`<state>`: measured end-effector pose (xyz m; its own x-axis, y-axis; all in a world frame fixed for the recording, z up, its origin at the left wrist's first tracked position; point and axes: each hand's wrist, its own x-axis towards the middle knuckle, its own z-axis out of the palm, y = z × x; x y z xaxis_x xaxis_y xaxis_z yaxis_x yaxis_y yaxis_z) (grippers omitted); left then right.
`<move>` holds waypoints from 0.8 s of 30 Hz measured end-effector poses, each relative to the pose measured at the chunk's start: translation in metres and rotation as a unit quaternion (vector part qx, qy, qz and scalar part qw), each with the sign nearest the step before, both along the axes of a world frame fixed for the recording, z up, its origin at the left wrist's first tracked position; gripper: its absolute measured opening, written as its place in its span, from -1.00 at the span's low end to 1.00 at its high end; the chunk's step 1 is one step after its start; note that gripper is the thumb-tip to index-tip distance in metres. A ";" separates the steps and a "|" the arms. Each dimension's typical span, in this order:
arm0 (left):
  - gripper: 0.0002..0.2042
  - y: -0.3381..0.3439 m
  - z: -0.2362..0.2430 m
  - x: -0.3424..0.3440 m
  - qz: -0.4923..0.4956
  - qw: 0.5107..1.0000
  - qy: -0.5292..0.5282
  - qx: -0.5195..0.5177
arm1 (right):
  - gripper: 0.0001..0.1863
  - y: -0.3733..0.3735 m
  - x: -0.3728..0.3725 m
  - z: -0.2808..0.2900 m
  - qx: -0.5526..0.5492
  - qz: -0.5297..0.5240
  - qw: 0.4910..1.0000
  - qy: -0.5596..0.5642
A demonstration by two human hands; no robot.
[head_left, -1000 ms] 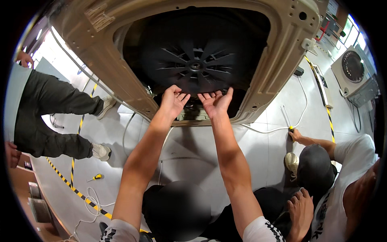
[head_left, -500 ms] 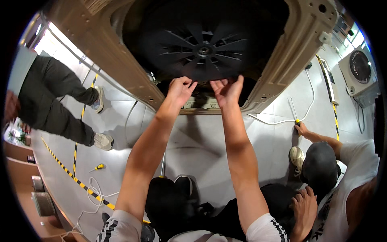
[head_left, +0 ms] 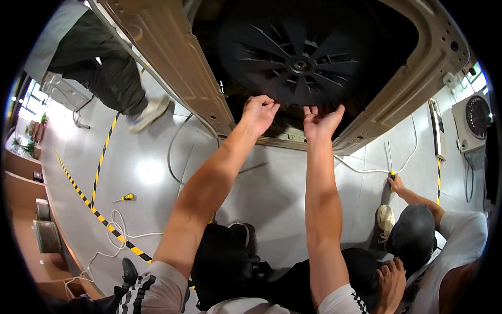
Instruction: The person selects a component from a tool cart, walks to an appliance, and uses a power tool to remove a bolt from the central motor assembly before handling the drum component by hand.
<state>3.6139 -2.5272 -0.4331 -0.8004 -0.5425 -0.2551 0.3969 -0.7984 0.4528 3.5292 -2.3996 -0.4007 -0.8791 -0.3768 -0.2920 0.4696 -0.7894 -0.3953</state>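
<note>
A beige metal cabinet [head_left: 384, 118] like a washing machine housing stands tilted in front of me, its open side showing a large black ribbed tub [head_left: 334, 39] with a round hub at the centre. My left hand [head_left: 259, 112] is at the tub's lower left edge, thumb and fingers pinched together; whatever lies between them is hidden. Under the lower rim, my right hand [head_left: 321, 123] has its palm up, fingers stretched upward against the edge and thumb apart. Some fingertips are lost in the dark interior.
At the right, a crouching co-worker's hand [head_left: 397, 184] holds a long screwdriver [head_left: 391, 174]. A yellow-handled screwdriver [head_left: 128, 197] and a white cable [head_left: 119, 230] lie on the left floor. Another person's leg [head_left: 123, 78] is beside the cabinet. A white front-loading washer [head_left: 465, 138] stands far right.
My view has swung left, so the cabinet and hands appear farther right. Both hands stay at the tub's lower edge. The person at the left has stepped nearer the cabinet.
</note>
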 end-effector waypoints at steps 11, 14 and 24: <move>-0.80 0.014 0.016 0.001 0.056 0.998 -0.019 0.022 | -0.23 -0.012 0.012 0.002 -0.018 0.076 0.995 -0.058; -0.77 0.012 0.017 0.003 0.049 0.998 -0.036 -0.006 | -0.24 -0.015 0.016 0.008 -0.009 0.077 0.995 -0.057; -0.72 0.012 0.012 0.008 0.042 0.996 -0.062 -0.050 | -0.26 -0.021 0.019 0.016 0.055 0.072 0.995 -0.028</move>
<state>3.6215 -2.5155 -0.4206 -0.7174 -0.6332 -0.2905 0.3956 -0.7135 0.5783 3.5484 -2.4203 -0.3844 -0.7998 -0.4604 -0.3851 0.5981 -0.6653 -0.4468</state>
